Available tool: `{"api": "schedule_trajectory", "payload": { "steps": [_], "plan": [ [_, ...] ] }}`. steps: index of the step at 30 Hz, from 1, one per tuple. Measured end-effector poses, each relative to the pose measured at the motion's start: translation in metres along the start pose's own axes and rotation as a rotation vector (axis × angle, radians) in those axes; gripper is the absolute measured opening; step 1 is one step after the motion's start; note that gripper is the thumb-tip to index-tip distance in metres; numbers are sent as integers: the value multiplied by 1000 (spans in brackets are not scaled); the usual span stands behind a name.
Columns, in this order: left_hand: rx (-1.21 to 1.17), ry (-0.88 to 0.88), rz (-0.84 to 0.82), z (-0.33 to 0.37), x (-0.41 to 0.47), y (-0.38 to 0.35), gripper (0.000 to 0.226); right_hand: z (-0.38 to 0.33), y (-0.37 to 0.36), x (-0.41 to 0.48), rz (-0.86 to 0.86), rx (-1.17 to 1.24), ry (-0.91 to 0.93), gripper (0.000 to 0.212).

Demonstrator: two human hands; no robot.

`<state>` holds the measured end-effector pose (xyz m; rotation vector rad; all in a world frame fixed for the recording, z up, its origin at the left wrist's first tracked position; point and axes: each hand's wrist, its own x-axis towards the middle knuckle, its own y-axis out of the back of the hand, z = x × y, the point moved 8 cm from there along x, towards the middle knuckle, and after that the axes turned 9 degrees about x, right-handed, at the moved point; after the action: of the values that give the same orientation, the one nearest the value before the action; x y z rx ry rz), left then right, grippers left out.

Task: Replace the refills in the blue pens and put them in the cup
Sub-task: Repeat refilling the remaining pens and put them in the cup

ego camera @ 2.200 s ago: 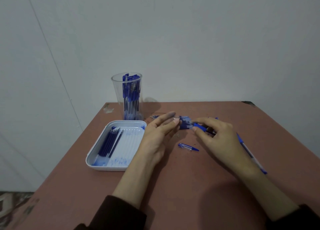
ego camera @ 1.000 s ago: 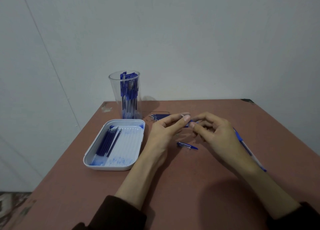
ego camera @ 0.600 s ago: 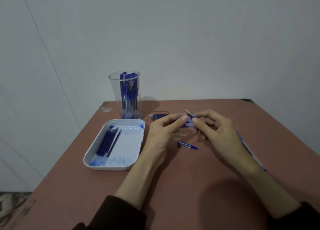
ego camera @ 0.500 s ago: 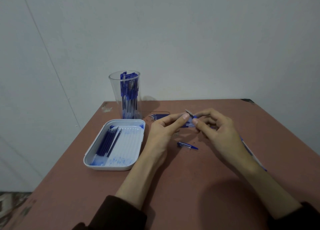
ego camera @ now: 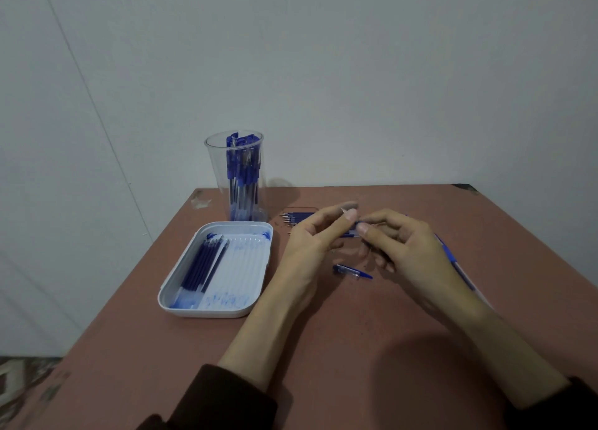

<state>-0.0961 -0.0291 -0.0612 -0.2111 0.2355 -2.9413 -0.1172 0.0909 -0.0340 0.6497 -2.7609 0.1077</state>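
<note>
Reassembly of one pen, judging by the layout. Right of the shallow white plastic tray (ego camera: 207, 313) and raised above the reddish-brown counter (ego camera: 323, 348), left hand (ego camera: 309, 246) with thumb and forefinger pinched on a small pale piece (ego camera: 343, 208), too blurred to name. Farther right of the tray, right hand (ego camera: 406, 246) with fingers curled, pinching a short blue pen part (ego camera: 353, 230), end to end with the left's piece, probably for lining up and joining. Inside the tray, along its left side, dark blue refills (ego camera: 204, 264); old or new, impossible to tell. Behind the tray, tall clear plastic cup (ego camera: 215, 170) packed with upright blue pens (ego camera: 241, 170), in easy reach for the drop. Behind and right of the tray, loose row of more refills (ego camera: 296, 218) flat on the counter. Right of the tray, small blue-tipped clear piece (ego camera: 352, 271), likely parked for later fitting. Farthest right of the tray, blue-and-white pen (ego camera: 453, 261).
</note>
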Motion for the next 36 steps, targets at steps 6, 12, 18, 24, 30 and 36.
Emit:
{"api": "schedule_trajectory", "payload": {
  "steps": [6,12,18,24,30,36],
  "plan": [
    [104,-55,81,3,2,9,21,-1,4,2,48,23,40,5],
    [139,-82,61,8,-1,6,29,-7,6,1,72,-79,85,6],
    [47,-49,53,-1,2,8,31,7,4,2,14,35,-59,3],
    [71,-35,15,-1,2,3,27,13,5,5,10,84,-117,5],
    [974,-146,-44,3,1,2,47,6,25,6,202,-29,8,4],
    [1160,-170,-267,-6,-5,-7,26,-12,35,0,317,-473,187,6]
  ]
}}
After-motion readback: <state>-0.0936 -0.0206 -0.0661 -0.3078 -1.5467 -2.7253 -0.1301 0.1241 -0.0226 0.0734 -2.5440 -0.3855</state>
